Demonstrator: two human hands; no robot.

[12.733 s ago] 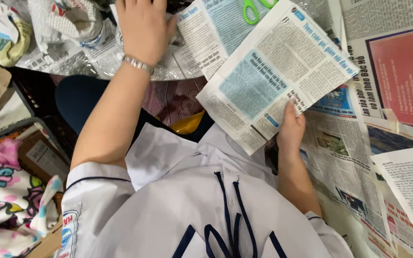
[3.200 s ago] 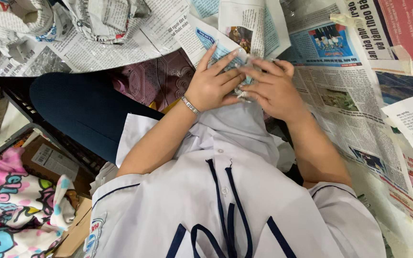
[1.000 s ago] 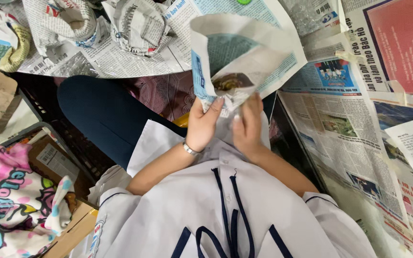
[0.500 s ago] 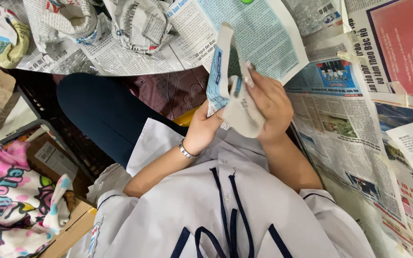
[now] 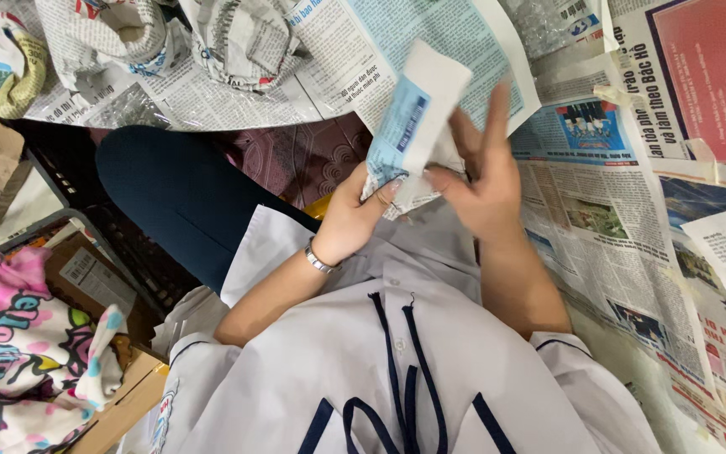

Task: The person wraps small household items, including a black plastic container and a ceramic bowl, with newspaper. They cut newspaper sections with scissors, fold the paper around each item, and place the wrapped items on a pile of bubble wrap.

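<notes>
— Bundle of folded newspaper, white and pale blue, held up between both hands, above the lap.

— Grip?

— Left hand closed on the lower edge, thumb pressing the crumpled corner. Right hand pinching from the other side, remaining fingers spread upward.

— Around?

— Two wrapped newspaper lumps lying well apart from the hands, on spread sheets. One red-panelled page far right. One cardboard box at left, beside patterned pink cloth.

What the folded newspaper wraps is hidden. At two o'clock, the red sheet is cut off by the edge; the cloth at eight o'clock likewise.
</notes>
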